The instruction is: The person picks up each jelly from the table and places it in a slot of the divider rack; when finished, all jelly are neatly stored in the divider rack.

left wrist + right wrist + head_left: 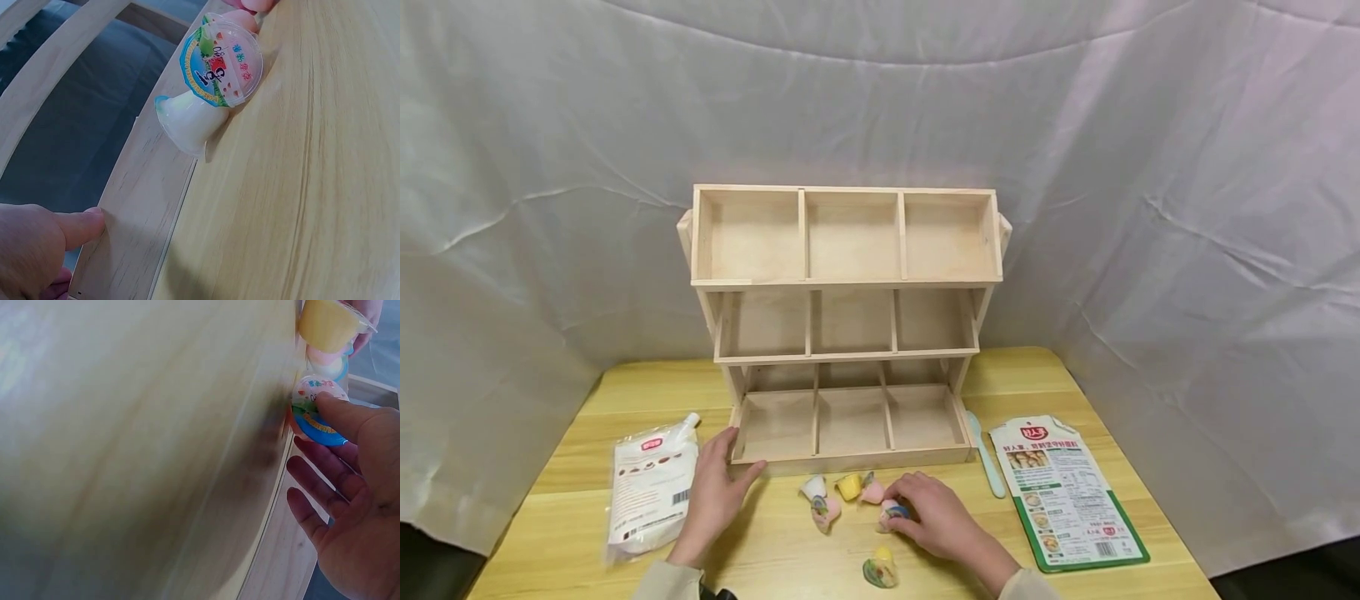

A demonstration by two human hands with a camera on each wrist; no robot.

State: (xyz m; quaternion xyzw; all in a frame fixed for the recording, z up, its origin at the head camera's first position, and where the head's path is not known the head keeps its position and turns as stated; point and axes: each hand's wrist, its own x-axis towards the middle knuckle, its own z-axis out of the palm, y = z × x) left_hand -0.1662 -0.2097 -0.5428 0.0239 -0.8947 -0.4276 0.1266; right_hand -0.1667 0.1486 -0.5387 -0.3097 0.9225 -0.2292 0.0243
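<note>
A tiered wooden rack [847,458] stands on the table. My left hand [715,492] rests at the lower left corner of its bottom tray, its thumb [84,226] touching the front board and its fingers at the side. My right hand [936,515] pinches a pink jelly cup [315,412] with a printed lid between thumb and forefinger, at the tray's front. Beside it lie a white jelly cup [813,487], a pink one [826,512], a yellow one [849,487] and another pink one [872,492]. Nearer me lies a yellow jelly cup [882,568] with its lid turned forward.
To the left lies a white spouted pouch [653,483] in clear plastic. A pale blue plastic utensil [988,458] lies right of the rack, alongside a green-and-white printed packet [1067,492]. Grey cloth [880,108] hangs behind and at both sides of the table [625,383].
</note>
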